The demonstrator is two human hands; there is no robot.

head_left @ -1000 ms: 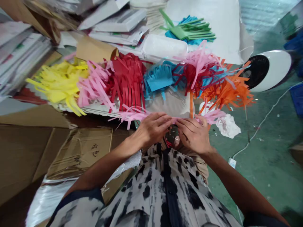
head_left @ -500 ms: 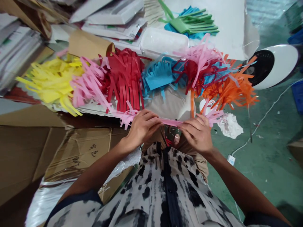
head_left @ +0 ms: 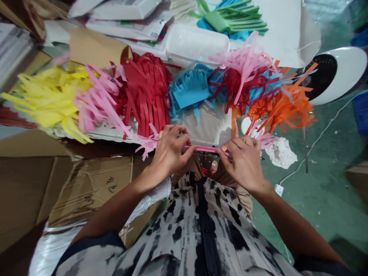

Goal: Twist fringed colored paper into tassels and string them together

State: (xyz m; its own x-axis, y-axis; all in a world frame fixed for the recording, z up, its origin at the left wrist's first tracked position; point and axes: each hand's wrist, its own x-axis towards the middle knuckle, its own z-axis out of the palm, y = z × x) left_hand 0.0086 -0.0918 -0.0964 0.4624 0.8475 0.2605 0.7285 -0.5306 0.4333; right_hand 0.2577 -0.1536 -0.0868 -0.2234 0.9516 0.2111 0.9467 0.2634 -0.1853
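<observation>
A pink paper tassel point(head_left: 207, 149), fringed at both ends, stretches between my two hands at the near edge of the table. My left hand point(head_left: 171, 151) pinches its rolled middle on the left, and the fringe point(head_left: 147, 145) sticks out past the fingers. On the right, my right hand point(head_left: 241, 159) grips the same twisted strip, with more pink fringe beyond it. Just behind the hands lie red fringed paper point(head_left: 146, 92), blue fringed paper point(head_left: 191, 90) and orange fringed paper point(head_left: 284, 105).
Yellow fringe point(head_left: 51, 101) and more pink fringe point(head_left: 99, 99) lie at left. A white tray point(head_left: 198, 43) sits behind, near green fringe point(head_left: 232, 19). An open cardboard box point(head_left: 94, 191) stands below left. A black-and-white round-ended object point(head_left: 342, 76) and a cable point(head_left: 319, 138) are at right.
The pink strip between my hands looks narrower and more tightly rolled. My left hand has shifted slightly and its thumb and fingers show a clearer pinch; my right hand has moved slightly right.
</observation>
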